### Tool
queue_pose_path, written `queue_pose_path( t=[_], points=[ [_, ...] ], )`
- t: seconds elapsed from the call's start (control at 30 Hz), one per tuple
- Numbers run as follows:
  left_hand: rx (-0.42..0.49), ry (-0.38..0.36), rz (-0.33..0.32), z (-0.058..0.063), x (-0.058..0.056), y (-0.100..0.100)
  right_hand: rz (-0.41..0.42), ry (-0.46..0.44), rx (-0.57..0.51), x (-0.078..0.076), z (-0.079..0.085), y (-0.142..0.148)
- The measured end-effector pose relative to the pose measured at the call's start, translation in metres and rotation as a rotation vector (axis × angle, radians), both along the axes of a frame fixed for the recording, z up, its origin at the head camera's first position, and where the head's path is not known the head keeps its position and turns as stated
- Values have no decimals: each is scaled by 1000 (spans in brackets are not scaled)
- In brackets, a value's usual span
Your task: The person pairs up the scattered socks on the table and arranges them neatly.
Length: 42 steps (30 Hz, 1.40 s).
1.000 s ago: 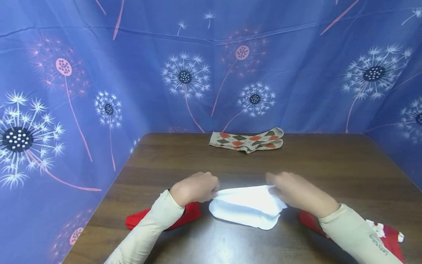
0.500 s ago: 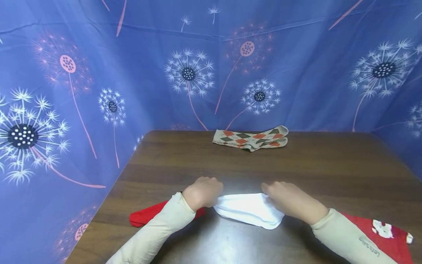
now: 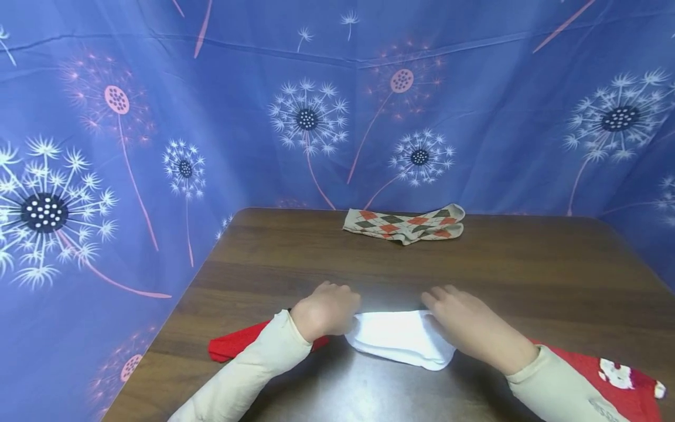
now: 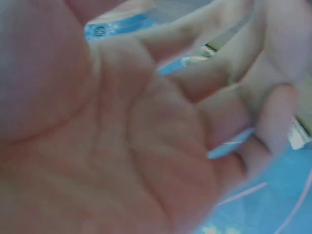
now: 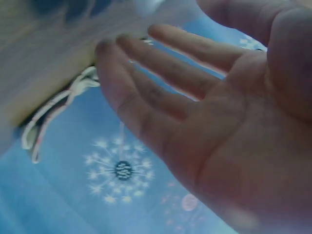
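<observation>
A pair of white socks [image 3: 401, 335], one laid over the other, lies flat across the near middle of the table. At their left end is my left hand [image 3: 328, 312], its fingertips hidden from the head view. The left wrist view shows that palm [image 4: 146, 126] with the fingers loosely bent and nothing seen between them. My right hand [image 3: 469, 321] is over the right end of the socks, overlapping their edge. Its fingers [image 5: 161, 73] are fairly straight and spread a little in the right wrist view, holding nothing.
Argyle socks [image 3: 403, 225] lie at the far edge of the brown table [image 3: 295, 258]. A red sock [image 3: 237, 343] is partly under my left forearm, and red socks with a white figure [image 3: 614, 375] lie beside my right forearm. A blue dandelion-print cloth [image 3: 237, 105] hangs behind.
The upper white sock has come down onto the lower one, so the two now lie together. My right fingers have loosened from its edge; the left hand has shifted slightly toward me.
</observation>
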<state>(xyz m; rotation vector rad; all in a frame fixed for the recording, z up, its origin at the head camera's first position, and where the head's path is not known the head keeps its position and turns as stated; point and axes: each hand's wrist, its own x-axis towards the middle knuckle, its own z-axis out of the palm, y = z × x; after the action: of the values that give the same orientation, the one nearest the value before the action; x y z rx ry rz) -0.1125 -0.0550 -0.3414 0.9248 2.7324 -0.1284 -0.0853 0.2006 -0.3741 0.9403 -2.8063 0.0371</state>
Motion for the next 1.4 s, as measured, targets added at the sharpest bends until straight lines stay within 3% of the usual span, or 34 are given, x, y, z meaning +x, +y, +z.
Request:
queue_pose_path(
  t=[0.17,0.27,0.47,0.63,0.77,1.03,1.13,1.27,1.33,1.4],
  points=[
    [103,101,-183,2,17,11,59,17,25,18,8,-9],
    [95,122,-265,3,32,18,95,-27,30,30,10,-14],
    [-5,89,-279,-1,54,27,92,-233,25,42,11,-17],
    [-19,80,-249,-11,57,30,152,-263,21,37,8,-16],
    [16,170,-277,-22,60,29,165,-234,27,35,1,-19],
    [120,159,-338,-38,67,22,149,-180,-41,53,-13,-11],
    [123,226,-369,-41,64,24,161,-92,-37,52,-17,-8],
    [109,277,-368,-41,53,22,201,113,-48,40,-25,-12],
    [117,266,-359,-41,46,19,214,160,-63,32,-28,-14],
    [138,246,-349,-42,39,17,208,136,-75,26,-29,-15]
  ],
)
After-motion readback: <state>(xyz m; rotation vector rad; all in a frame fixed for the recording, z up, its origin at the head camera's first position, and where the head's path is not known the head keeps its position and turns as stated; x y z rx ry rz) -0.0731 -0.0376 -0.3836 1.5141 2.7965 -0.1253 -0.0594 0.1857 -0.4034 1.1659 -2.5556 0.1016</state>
